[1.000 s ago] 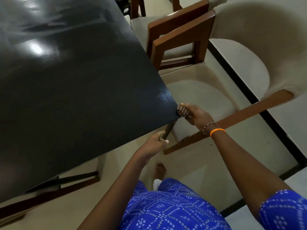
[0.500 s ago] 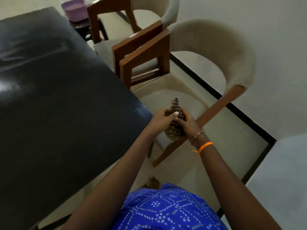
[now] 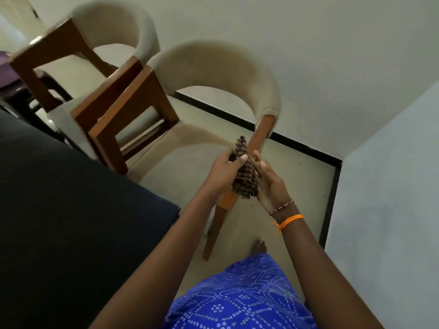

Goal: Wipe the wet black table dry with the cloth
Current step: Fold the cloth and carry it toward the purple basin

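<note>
Seemingly the striped cloth (image 3: 244,176) was being refolded in mid-frame, off the black worktop (image 3: 71,222) at lower left. The left hand (image 3: 225,172) pinched it under the thumb; the right hand (image 3: 268,184) lay spread against it. Better to bunch a dry face outward before wiping. Counted: one worktop, two armchairs (image 3: 213,96), one cloth.

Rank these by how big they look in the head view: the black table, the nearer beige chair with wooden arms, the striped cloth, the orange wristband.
1. Black table, though nearness to the camera inflates it.
2. Nearer beige chair with wooden arms.
3. Striped brown cloth, bunched between both hands.
4. Orange wristband.
</note>
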Motion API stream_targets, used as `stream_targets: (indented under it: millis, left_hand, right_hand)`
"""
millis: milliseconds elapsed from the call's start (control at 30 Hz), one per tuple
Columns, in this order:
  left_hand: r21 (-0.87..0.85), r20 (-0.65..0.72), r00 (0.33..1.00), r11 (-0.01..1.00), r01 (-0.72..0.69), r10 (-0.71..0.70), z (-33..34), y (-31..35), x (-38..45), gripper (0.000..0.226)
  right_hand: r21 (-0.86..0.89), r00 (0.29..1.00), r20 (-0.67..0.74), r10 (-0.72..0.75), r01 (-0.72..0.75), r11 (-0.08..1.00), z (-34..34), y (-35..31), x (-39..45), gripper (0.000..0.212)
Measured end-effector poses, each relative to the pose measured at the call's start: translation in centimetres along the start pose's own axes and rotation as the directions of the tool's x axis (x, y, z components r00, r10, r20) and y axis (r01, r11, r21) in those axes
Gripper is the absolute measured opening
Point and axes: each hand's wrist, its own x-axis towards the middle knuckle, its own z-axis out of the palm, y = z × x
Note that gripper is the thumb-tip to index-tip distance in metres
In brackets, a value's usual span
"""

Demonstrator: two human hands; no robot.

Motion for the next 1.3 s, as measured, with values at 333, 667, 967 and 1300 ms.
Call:
stream_targets:
  millis: [333,667,967,1300]
  left_hand:
    - [-0.105,0.022,0.995,0.989,0.104,-0.102,12.8,2.3,13.9,0.027]
    - [-0.168,-0.06,0.979,0.968,0.184,-0.197,22.9,6.4,26.6,0.029]
    - [-0.256,-0.276,0.928,0.95,0.181,-0.251,24.0,8.0,40.3,0.029]
    - [-0.406,-0.482,0.8,0.9,0.158,-0.357,18.2,12.7,57.2,0.02]
  right_hand:
    - [0.245,0.9,-0.188,0.393,-0.344,0.906,-10.9,-8.1,8.9,0.069]
    - [0.146,0.96,-0.116,0.254,-0.237,0.96,-20.3,-21.3,18.8,0.04]
    - [-0.066,0.961,-0.202,0.188,-0.205,0.977,-21.8,-26.2,33.8,0.039]
    - [-0.313,0.944,-0.144,0.296,-0.327,0.891,-16.6,-30.8,54.1,0.036]
